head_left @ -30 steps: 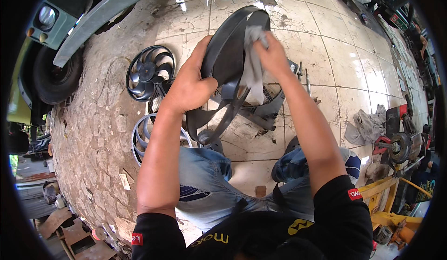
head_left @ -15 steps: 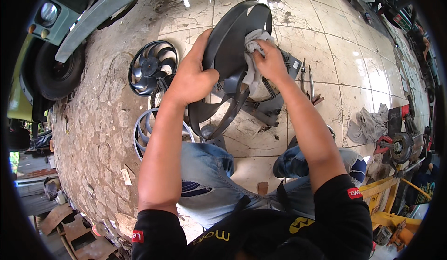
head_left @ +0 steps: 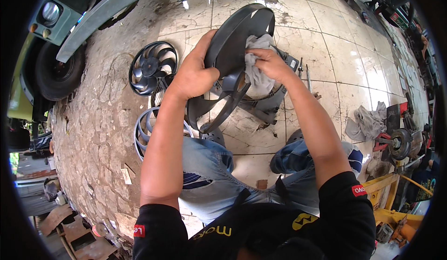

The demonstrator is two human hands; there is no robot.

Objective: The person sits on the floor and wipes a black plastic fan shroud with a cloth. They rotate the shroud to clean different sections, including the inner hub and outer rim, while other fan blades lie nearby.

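A large black plastic radiator fan is held up tilted in front of me, its curved blades reaching down toward my knees. My left hand grips its rim from the left side, thumb on the near face. In my right hand is a crumpled grey rag, pressed against a blade at the fan's right side. Part of the rag hangs down below my fingers. Behind the fan, on the tiles, lies a black fan shroud, mostly hidden by the fan and rag.
A smaller black fan lies left, with a pale-edged ring nearer my left forearm. Tools lie beyond my right wrist. Another grey rag and a jack are farther right. A vehicle wheel stands far left.
My right hand and the rag have shifted slightly downward over the blade, and the rag is more spread out. The fan's lower end has risen a little; my left hand keeps its grip.
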